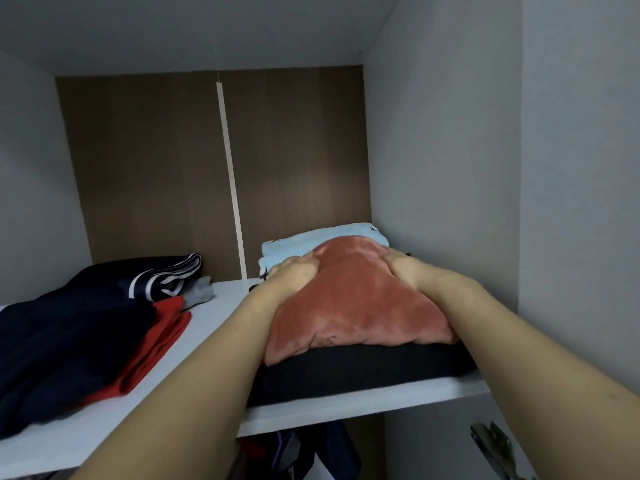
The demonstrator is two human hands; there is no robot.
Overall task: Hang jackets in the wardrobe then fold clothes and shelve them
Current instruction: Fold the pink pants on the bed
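A folded rust-pink fleecy garment [353, 303] lies on top of a folded black garment [346, 370] at the right end of the white wardrobe shelf [221, 306]. My left hand [294, 275] grips its left side, with the fingers curled onto the fabric. On the garment's right side, my right hand [405, 270] grips it the same way. Behind the pile, against the brown back wall, sits a folded light blue garment [311, 244].
At the shelf's left lie a dark navy garment with white stripes [79, 327], a red one [156, 341] and a small grey piece [201, 292]. Grey wardrobe walls close in on both sides. Hanging clothes [304, 452] show below the shelf, with a metal hinge [491, 448] at lower right.
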